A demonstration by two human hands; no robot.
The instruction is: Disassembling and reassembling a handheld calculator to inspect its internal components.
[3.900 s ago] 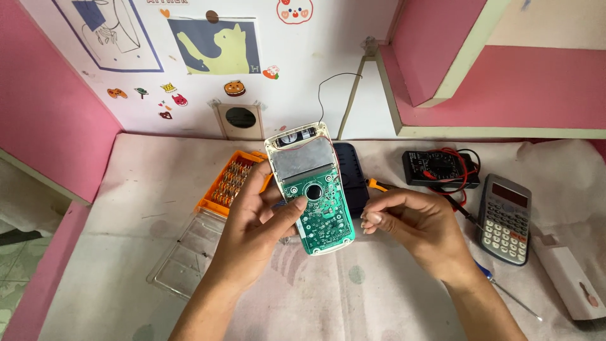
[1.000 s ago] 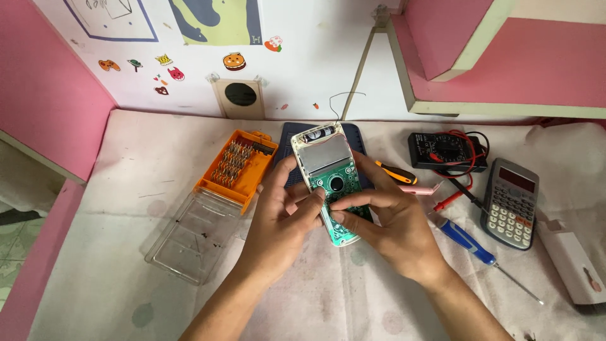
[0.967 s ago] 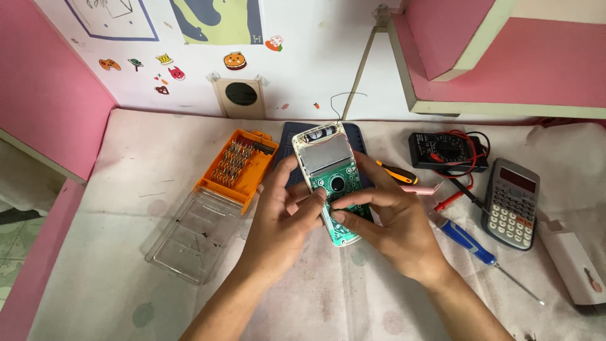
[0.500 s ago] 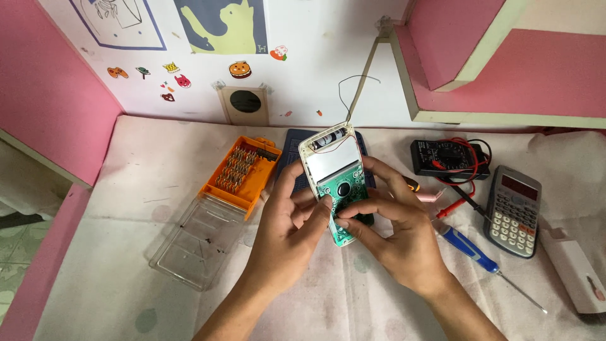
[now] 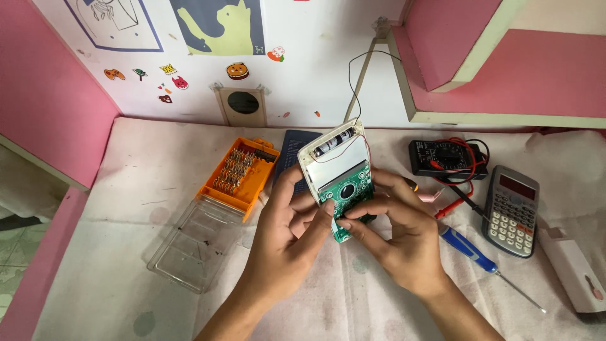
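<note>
Head view: both hands, left [image 5: 287, 233] and right [image 5: 404, 237], closed on the opened calculator [image 5: 338, 173] held tilted above the bench [image 5: 126, 189]; likely light, with fragile board [image 5: 346, 192] and wires, so grip the case edges

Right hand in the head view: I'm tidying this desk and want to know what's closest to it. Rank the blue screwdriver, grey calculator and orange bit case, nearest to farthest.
From the right hand:
1. Blue screwdriver, just to its right on the table.
2. Grey calculator, farther right, beyond the screwdriver.
3. Orange bit case, far on the left, past the left hand.
</note>
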